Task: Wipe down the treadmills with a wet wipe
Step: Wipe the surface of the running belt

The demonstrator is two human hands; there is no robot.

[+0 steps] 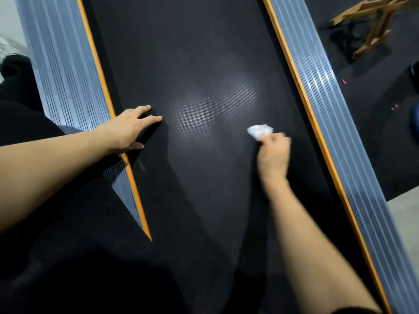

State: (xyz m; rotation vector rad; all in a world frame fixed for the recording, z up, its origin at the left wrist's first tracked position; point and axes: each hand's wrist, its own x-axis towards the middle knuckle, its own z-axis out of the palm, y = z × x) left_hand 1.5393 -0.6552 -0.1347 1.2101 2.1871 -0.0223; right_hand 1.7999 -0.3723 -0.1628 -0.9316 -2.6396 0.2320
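Observation:
A treadmill's black belt (186,55) runs up the middle of the view, with two pale light patches near its centre. Grey ribbed side rails with orange inner strips flank it, the left rail (65,71) and the right rail (317,87). My left hand (129,130) lies flat with straight fingers on the belt's left edge, its heel over the orange strip. My right hand (274,152), blurred, holds a crumpled white wet wipe (259,130) against the belt right of centre.
A wooden frame (371,23) stands on the dark floor mat (385,137) beyond the right rail. Light floor (405,214) shows at the right edge. My dark clothing (56,257) fills the lower left.

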